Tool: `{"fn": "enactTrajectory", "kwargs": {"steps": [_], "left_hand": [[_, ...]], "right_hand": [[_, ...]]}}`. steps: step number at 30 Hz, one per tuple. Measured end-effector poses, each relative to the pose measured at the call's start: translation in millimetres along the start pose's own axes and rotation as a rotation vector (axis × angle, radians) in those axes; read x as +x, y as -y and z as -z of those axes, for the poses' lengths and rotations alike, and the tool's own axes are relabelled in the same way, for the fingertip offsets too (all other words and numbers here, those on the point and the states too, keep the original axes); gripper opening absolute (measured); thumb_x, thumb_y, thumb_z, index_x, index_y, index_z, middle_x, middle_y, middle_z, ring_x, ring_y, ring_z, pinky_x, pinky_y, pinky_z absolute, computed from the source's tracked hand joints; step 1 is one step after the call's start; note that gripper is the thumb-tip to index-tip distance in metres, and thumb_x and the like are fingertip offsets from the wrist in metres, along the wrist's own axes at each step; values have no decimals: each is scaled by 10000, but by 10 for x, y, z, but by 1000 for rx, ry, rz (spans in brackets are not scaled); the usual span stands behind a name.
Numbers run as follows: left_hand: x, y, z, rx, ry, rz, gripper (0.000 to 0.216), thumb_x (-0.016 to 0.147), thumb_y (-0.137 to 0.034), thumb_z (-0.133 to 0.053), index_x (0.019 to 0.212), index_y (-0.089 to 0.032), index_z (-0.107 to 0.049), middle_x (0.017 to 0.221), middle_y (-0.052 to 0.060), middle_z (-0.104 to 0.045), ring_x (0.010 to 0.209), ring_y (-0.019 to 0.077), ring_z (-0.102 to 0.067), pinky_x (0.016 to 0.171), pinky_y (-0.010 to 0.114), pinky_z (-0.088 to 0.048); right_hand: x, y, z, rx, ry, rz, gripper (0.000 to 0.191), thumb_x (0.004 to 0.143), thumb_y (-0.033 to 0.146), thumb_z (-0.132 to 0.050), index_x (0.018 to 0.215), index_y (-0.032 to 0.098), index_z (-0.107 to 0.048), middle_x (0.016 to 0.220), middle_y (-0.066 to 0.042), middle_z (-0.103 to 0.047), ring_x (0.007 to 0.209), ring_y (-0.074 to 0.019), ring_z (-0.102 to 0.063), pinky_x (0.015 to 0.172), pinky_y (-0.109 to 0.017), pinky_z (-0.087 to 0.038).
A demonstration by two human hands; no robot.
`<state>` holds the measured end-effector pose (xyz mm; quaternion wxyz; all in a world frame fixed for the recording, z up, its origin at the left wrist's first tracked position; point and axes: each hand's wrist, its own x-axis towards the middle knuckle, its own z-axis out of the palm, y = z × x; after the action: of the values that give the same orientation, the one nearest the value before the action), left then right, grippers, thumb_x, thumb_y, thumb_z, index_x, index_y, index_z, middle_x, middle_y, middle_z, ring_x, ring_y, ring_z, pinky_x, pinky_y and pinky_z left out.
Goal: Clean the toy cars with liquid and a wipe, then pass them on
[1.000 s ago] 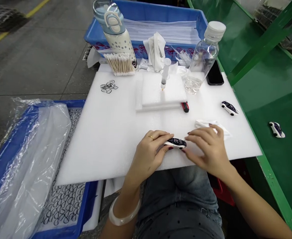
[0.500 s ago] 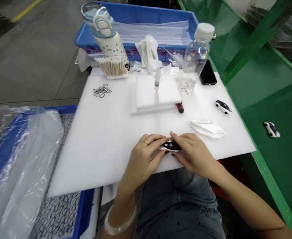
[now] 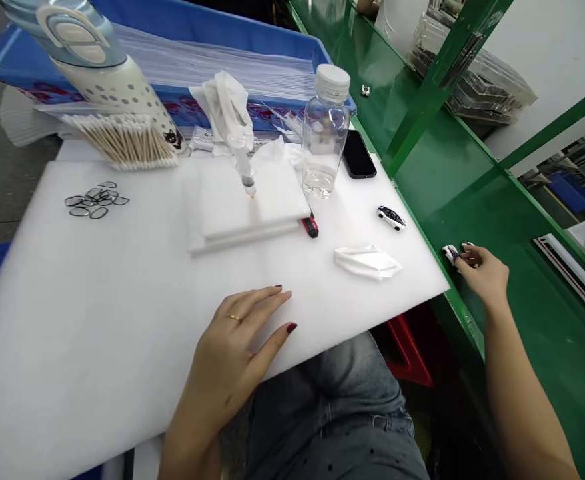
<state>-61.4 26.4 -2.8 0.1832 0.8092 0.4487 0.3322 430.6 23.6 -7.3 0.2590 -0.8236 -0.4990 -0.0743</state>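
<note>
Toy car first: it's mostly covered by the right hand, out on the green ledge. That ledge is seen running along the right, with the white-topped table just beside it and a blue tray parked at the far end. Left hand is held over the table, grip wide, nothing in it. Half a second ago a car was held in both hands there; now the right one has been swung out, so that car has probably been carried over and its handling at the table looks done or paused. Fingers are curled round it, but whether it's pinched or let go can't be told. A second car is sitting just beside it, a third car is left near the table's right edge, and thin black rings are heaped loosely at far left.
</note>
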Motion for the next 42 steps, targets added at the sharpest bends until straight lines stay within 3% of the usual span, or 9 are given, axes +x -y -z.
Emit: {"fn": "enactTrajectory", "kwargs": {"steps": [5,8,12,17,20,23,26,31,42], "left_hand": [[-11,6,-10,15,-13,-18,295,955,-304,-574,1244,-250,-597,1225,46,-626,1118,253,-558,949,423,-484],[-19,7,-22,21,-13,-16,289,953,-305,-575,1234,-245,-604,1225,49,-627,1118,257,-557,948,425,-488],[-1,-1,-24,32,-11,-30,289,956,-313,-572,1231,-229,-606,1214,57,-636,1111,251,-561,943,415,-496],[-5,-66,2,40,-26,66,457,969,-446,-527,1354,-199,-511,1211,100,-632,1111,262,-576,907,407,-517],[-88,-159,5,116,-87,147,472,972,-447,-518,1378,-207,-484,1063,90,-660,972,252,-612,812,390,-525],[-183,-265,-22,124,-119,172,433,960,-369,-556,1359,-215,-490,922,60,-647,849,229,-609,768,377,-514],[-196,-327,-64,-4,-44,125,467,895,-296,-659,1331,-232,-503,925,44,-643,880,222,-606,797,374,-523],[-43,-329,-117,84,-65,158,564,676,-259,-855,1179,-208,-606,1152,106,-580,1045,297,-560,885,479,-523],[59,-329,-121,-300,-180,270,404,639,-130,-692,1042,-162,-685,1039,70,-726,968,245,-663,884,428,-548]], "right_hand": [[188,-589,55,-92,-118,142,269,658,322,-779,889,199,-719,662,-68,-692,457,-128,-501,437,-281,-289],[328,-468,115,-149,-106,114,302,659,315,-761,935,201,-717,664,-64,-687,456,-137,-507,447,-286,-314],[167,583,115,46,-111,167,521,728,296,-723,1228,178,-637,903,-128,-733,748,-256,-689,663,-376,-535],[-558,2236,-61,514,485,1099,476,884,89,-534,1336,239,-539,1171,-79,-692,1040,-190,-673,877,-358,-563],[-743,2799,-219,551,690,1375,345,906,55,-510,1180,228,-628,1168,-46,-700,1089,-164,-651,911,-323,-536],[-570,3153,-378,603,564,1075,134,910,183,-567,1022,184,-640,1014,-58,-722,934,-181,-675,820,-321,-530],[-297,3504,-524,600,466,740,265,863,283,-647,1089,169,-569,979,-77,-699,859,-204,-653,756,-329,-500],[-44,3887,-643,370,676,769,171,964,314,-499,989,165,-578,899,-97,-680,851,-246,-621,765,-358,-445],[-563,3193,-438,1053,928,698,212,946,317,-370,964,186,-536,852,-44,-548,771,-151,-533,696,-308,-464]]}}
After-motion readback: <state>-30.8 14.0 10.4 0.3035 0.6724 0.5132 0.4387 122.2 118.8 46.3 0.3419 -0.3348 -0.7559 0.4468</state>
